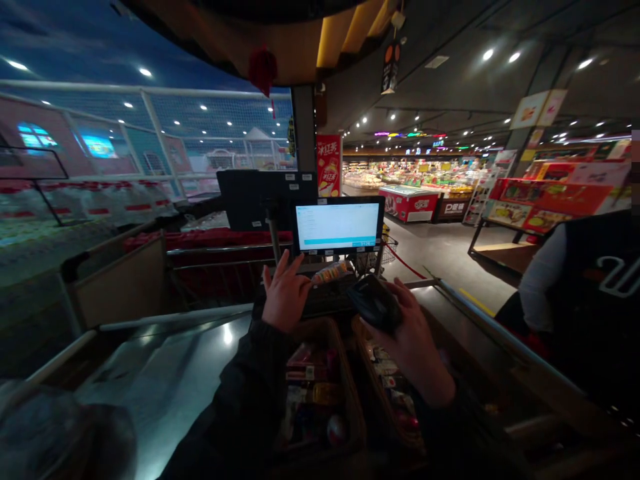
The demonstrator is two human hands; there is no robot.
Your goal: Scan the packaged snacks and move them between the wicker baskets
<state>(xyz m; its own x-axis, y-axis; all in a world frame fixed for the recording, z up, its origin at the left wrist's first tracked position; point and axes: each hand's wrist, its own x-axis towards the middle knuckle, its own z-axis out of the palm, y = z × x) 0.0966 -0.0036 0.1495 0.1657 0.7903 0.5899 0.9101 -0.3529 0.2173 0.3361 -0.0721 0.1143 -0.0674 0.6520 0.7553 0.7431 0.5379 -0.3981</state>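
Observation:
My left hand (286,297) pinches the left end of a small shiny packet (331,272) between thumb and forefinger, its other fingers raised and spread. The packet has pale and orange colours; its print is too small to read. In my right hand (413,340) is a black handheld barcode scanner (375,304), its head towards the packet. Beyond both hands a lit checkout screen (338,225) shows a mostly white page. Below them are two wicker baskets, the left basket (345,360) and the right basket (373,373), with several packaged goods inside.
A metal counter (190,373) lies to the left, with a blurred grey shape (65,433) at its near corner. A second dark monitor (250,200) stands behind. On the right is a person in a dark vest (590,300). Farther off are a red freezer (407,203) and shop displays.

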